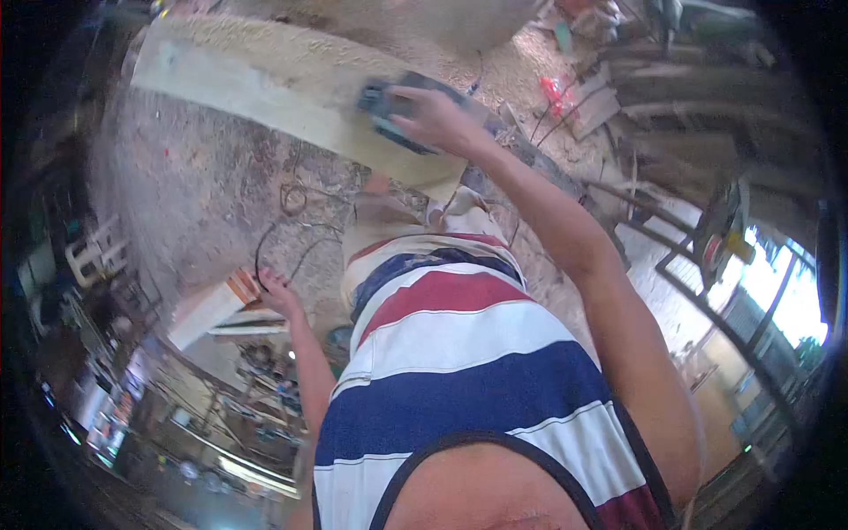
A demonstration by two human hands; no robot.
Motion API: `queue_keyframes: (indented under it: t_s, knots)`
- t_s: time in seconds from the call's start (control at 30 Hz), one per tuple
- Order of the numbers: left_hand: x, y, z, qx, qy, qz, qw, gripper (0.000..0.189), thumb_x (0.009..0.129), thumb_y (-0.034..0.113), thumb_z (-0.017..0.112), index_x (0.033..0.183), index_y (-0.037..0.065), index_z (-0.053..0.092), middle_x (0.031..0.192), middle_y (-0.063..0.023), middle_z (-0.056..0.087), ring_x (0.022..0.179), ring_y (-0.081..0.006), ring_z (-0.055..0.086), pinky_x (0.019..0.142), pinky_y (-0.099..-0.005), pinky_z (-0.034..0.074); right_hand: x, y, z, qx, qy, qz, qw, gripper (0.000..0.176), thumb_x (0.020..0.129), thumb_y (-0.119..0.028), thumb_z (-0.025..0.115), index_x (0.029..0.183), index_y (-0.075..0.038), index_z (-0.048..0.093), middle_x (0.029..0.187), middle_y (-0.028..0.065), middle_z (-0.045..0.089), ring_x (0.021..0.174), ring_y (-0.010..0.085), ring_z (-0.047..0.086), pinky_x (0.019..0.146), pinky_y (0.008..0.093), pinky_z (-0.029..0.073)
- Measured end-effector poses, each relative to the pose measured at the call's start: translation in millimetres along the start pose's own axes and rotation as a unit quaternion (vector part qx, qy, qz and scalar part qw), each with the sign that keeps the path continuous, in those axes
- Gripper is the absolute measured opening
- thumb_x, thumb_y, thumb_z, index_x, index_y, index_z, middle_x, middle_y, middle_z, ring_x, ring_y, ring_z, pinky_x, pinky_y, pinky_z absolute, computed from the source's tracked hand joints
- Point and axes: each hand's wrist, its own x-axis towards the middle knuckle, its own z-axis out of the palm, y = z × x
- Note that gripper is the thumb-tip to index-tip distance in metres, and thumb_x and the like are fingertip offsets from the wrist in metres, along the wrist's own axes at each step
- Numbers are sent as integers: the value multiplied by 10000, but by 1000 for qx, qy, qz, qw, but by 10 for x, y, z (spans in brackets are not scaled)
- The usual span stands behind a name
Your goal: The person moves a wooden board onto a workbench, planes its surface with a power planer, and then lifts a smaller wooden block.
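Observation:
My right hand [439, 121] is closed round the handle of a dark electric hand planer [402, 134]. The tool rests on a long, pale wooden board [256, 99], near its right-hand end, and looks slightly blurred. Shavings lie along the board's far edge. Down at my left side, my left hand [278, 294] is closed on a black power cord [261, 247], which loops up from my fingers. Where the cord runs beyond that is hard to follow.
Sawdust and shavings cover the ground [203, 168]. Timber pieces [212, 309] lie beside my left hand. Stacked planks [680, 106] stand at the right, near a red plastic wrapper [556, 97]. A white plastic chair [97, 256] is at far left.

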Motion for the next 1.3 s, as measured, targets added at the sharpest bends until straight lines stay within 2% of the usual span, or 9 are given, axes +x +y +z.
queue_keyframes:
  t_s: [0.07, 0.17, 0.43, 0.63, 0.77, 0.9, 1.03, 1.13, 1.3]
  knots:
    - [-55, -228, -148, 30, -47, 72, 996, 492, 1095, 396, 588, 1346, -22, 656, 1098, -142, 736, 980, -202, 714, 730, -331, 579, -698, 491, -215, 14, 34, -17, 999, 533, 956, -191, 775, 1466, -84, 666, 1357, 203, 747, 1253, 284, 725, 1085, 378, 543]
    - [-573, -68, 133, 129, -94, 292, 943, 405, 1078, 290, 579, 1337, -15, 636, 1051, -137, 738, 925, -201, 718, 751, -320, 577, -1653, 998, -569, 15, 48, 11, 999, 523, 946, -140, 791, 1450, -79, 665, 1372, 203, 738, 1294, 317, 710, 1100, 404, 544]
    - [-1014, 78, 661, 1, -39, 102, 994, 467, 1108, 401, 463, 1299, 10, 633, 1016, -141, 736, 873, -220, 740, 734, -333, 625, -726, 621, -379, 41, 72, -3, 997, 447, 941, -118, 798, 1365, -20, 701, 1203, 207, 791, 1124, 273, 767, 1006, 373, 571]
    - [-529, 44, 441, -117, 26, 142, 983, 416, 1112, 389, 405, 1257, 26, 548, 1104, -171, 681, 927, -246, 721, 796, -372, 635, 827, 271, -46, -26, 123, -182, 975, 474, 942, -310, 786, 1312, -17, 740, 1149, 251, 792, 1041, 351, 782, 965, 421, 587]
    - [-482, 382, 491, -147, 34, 181, 972, 393, 1107, 383, 413, 1261, 31, 496, 1096, -181, 677, 939, -248, 716, 899, -392, 620, 1455, -96, -54, -21, 18, -65, 998, 510, 929, -346, 753, 1316, -15, 742, 1149, 289, 764, 1075, 384, 764, 960, 436, 583]
    - [-736, 730, 566, -129, 45, 121, 983, 404, 1104, 371, 425, 1270, 12, 508, 1119, -198, 706, 959, -251, 716, 935, -395, 599, 948, 206, -328, -34, 56, -220, 973, 514, 933, -326, 752, 1337, -8, 731, 1183, 286, 763, 1102, 358, 763, 971, 422, 577]
    - [-1118, 324, 560, -87, -4, 117, 989, 407, 1115, 337, 414, 1262, -9, 570, 1092, -174, 729, 972, -224, 722, 949, -366, 583, -369, 1012, -809, -41, 1, -115, 992, 501, 977, -162, 750, 1440, 9, 666, 1449, 212, 697, 1382, 318, 640, 1191, 415, 462]
    - [-1403, 91, 744, -36, -45, 104, 993, 457, 1119, 355, 400, 1331, -14, 568, 1036, -156, 743, 939, -219, 731, 941, -361, 577, -1318, 1262, -1115, -6, 4, 10, 1000, 502, 957, -97, 759, 1441, -3, 667, 1398, 197, 715, 1276, 272, 691, 1125, 389, 514]
    - [-1480, 195, 924, -19, -116, 11, 993, 490, 1111, 382, 391, 1306, -25, 582, 1045, -167, 749, 923, -222, 738, 915, -368, 573, -1008, 1169, -1014, 33, 10, 17, 999, 493, 957, -93, 772, 1434, -17, 674, 1283, 174, 759, 1158, 213, 724, 1022, 353, 566]
